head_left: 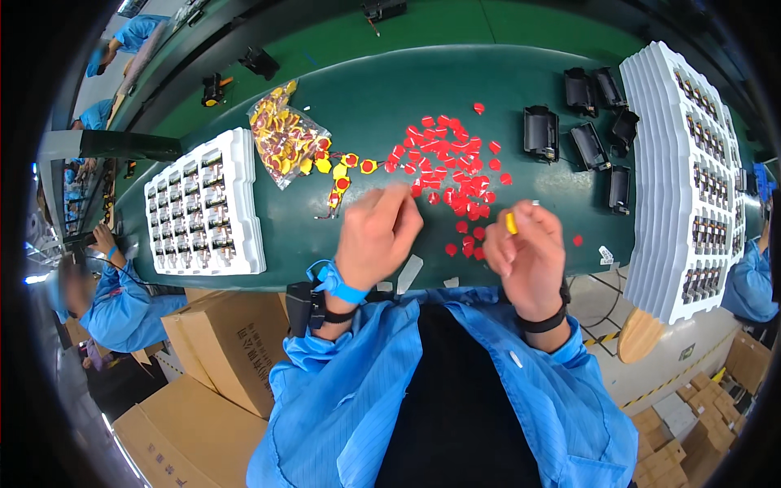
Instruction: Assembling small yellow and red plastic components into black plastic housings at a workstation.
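Observation:
My left hand is closed over the green table, thumb and fingertips pinched together at the near left edge of the scattered red round pieces. Whatever is in that pinch is hidden. A small yellow part sits between the fingers of my right hand, which is raised at the near right of the red pieces. Beyond my left hand lie several small yellow parts, some with red faces and thin wires. A clear plastic bag full of similar yellow and red parts rests farther back.
On the left is a white tray of small metal parts. Black plastic housings stand at the right, beside a stack of white trays. Cardboard boxes stand below the table's left side. A co-worker in blue sits at far left.

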A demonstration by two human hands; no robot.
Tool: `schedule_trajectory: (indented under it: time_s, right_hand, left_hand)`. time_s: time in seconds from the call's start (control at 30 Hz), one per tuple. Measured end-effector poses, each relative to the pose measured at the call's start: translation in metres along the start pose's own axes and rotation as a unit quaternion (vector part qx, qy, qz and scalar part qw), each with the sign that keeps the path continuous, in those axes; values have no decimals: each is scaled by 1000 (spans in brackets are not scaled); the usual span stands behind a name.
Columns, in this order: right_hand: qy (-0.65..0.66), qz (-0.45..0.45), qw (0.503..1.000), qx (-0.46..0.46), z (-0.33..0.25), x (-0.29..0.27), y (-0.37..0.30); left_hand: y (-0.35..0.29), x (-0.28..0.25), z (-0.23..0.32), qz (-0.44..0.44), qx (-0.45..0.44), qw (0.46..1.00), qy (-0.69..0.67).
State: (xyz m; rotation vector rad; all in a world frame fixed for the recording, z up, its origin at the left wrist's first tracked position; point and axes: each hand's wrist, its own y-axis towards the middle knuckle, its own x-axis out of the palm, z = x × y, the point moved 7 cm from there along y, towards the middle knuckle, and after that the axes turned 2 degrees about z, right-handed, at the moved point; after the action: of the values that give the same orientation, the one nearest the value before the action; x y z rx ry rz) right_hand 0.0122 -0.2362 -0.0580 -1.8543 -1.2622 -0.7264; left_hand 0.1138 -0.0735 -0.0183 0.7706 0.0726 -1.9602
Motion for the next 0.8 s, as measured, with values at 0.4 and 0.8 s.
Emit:
schedule_trajectory:
  time_s: [0.4, 0.8]
  right_hand:
    - [-223, 55, 961, -153, -22, -49, -5]
    - [-232, 24, 962, -144, -14, -47, 6]
  left_hand:
    - [93, -61, -21, -104, 153, 903, 389]
    - [186, -238, -247, 174, -329, 886, 275]
